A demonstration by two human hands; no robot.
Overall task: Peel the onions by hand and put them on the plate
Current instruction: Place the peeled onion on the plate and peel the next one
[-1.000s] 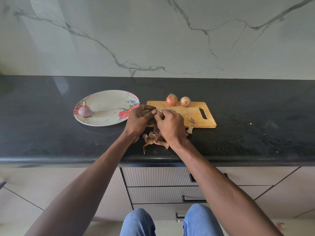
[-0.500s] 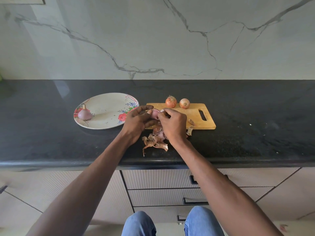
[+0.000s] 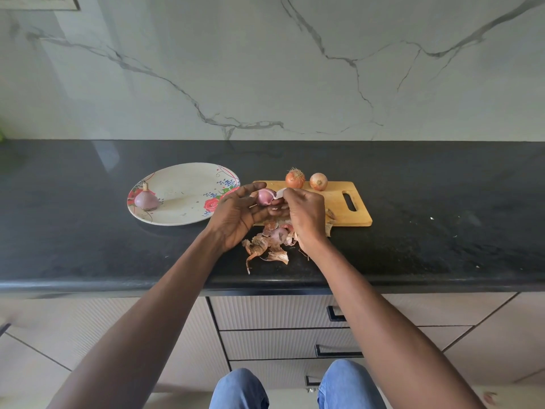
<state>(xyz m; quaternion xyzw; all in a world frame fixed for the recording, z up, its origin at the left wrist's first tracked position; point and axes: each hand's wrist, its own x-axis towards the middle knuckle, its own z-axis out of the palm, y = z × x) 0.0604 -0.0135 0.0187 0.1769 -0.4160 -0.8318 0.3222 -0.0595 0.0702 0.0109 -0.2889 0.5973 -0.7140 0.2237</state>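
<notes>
My left hand (image 3: 236, 216) cradles a purple, partly peeled onion (image 3: 264, 197) over the left end of the wooden cutting board (image 3: 339, 208). My right hand (image 3: 305, 215) pinches a pale strip of onion skin (image 3: 280, 192) that curls off that onion. A floral plate (image 3: 188, 178) lies to the left with one peeled purple onion (image 3: 146, 199) near its left rim. Two unpeeled brown onions (image 3: 295, 178) (image 3: 318, 181) stand at the far edge of the board.
A heap of dry onion peels (image 3: 267, 246) lies on the black countertop (image 3: 442, 231) under my wrists, near its front edge. Drawers with dark handles (image 3: 336, 351) sit below. A marble wall rises behind the counter.
My hands have drawn apart a little, exposing the purple onion in my left palm. My right fingers have pulled a strip of skin up and away from it.
</notes>
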